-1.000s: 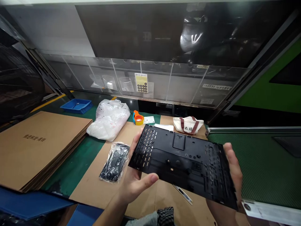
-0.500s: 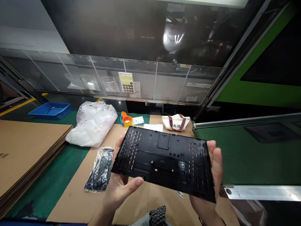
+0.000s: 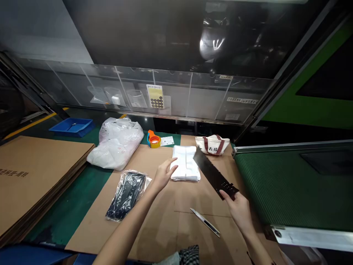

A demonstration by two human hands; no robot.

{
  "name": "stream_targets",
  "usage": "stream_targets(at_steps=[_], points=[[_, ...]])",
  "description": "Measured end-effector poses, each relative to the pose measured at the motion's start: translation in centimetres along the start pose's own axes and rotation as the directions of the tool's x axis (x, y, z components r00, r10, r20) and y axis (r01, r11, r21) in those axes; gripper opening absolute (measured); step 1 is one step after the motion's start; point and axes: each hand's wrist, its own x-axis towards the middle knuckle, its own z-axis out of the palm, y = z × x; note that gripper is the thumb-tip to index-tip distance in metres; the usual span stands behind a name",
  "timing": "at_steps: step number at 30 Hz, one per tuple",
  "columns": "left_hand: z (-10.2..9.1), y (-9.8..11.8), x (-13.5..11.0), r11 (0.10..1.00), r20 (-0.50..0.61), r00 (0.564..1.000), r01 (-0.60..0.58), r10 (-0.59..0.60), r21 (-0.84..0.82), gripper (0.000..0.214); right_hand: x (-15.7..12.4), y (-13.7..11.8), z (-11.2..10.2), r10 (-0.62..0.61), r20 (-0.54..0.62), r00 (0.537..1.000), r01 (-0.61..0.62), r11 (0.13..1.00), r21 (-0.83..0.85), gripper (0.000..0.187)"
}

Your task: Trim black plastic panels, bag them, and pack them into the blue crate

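Pinching grip of the right hand (image 3: 239, 212) held a black perforated plastic panel (image 3: 213, 175) edge-on, centre right of the frame, above the cardboard-covered worktop (image 3: 162, 235); the open left hand (image 3: 163, 176) reached the edge of a stack of white film bags (image 3: 186, 165).

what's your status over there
Left hand open, fingertips at stacked white plastic bags. Right hand gripping black plastic panel, tilted edge-on. Utility knife on cardboard, apart from both hands.
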Motion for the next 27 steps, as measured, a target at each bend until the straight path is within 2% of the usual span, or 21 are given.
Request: stream_targets(at_steps=[2, 4, 6, 8, 12, 16, 23, 27], points=[[3.5, -3.3, 0.4, 0.995, 0.070, 0.997, -0.025, 0.018, 0.100, 0.029, -0.1, 2.1, 0.8, 0.139, -0.047, 0.989, -0.138, 0.990, 0.024, 0.040], [6.5, -5.7, 0.1, 0.977, 0.193, 0.978, -0.119, 0.085, 0.177, 0.023, -0.6, 3.4, 1.3, 0.191, -0.070, 0.979, -0.189, 0.981, 0.038, 0.044], [8.6, -7.3, -0.6, 0.948, 0.292, 0.948, -0.206, 0.131, 0.243, 0.026, -1.4, 4.3, 1.6, 0.241, -0.073, 0.968, -0.237, 0.970, 0.064, 0.046], [9.7, -8.3, -1.2, 0.913, 0.365, 0.918, -0.275, 0.156, 0.301, 0.030, -2.0, 4.9, 1.8, 0.307, -0.060, 0.950, -0.300, 0.948, 0.104, 0.048], [10.1, -9.5, -1.1, 0.848, 0.483, 0.858, -0.381, 0.176, 0.369, 0.022, -2.7, 6.0, 2.0, 0.414, -0.036, 0.909, -0.405, 0.902, 0.152, 0.052], [9.8, -10.1, 0.1, 0.813, 0.549, 0.821, -0.424, 0.159, 0.398, 0.015, -3.0, 6.2, 2.2, 0.437, -0.016, 0.900, -0.429, 0.890, 0.156, 0.051], [9.4, -10.3, 1.8, 0.849, 0.574, 0.808, -0.393, 0.134, 0.354, 0.016, -3.2, 4.8, 3.3, 0.332, -0.008, 0.943, -0.322, 0.921, 0.218, 0.051], [9.4, -10.4, 2.8, 0.904, 0.569, 0.818, -0.300, 0.079, 0.305, 0.016, -3.6, 4.3, 3.6, 0.327, 0.010, 0.945, -0.323, 0.929, 0.178, 0.050]])
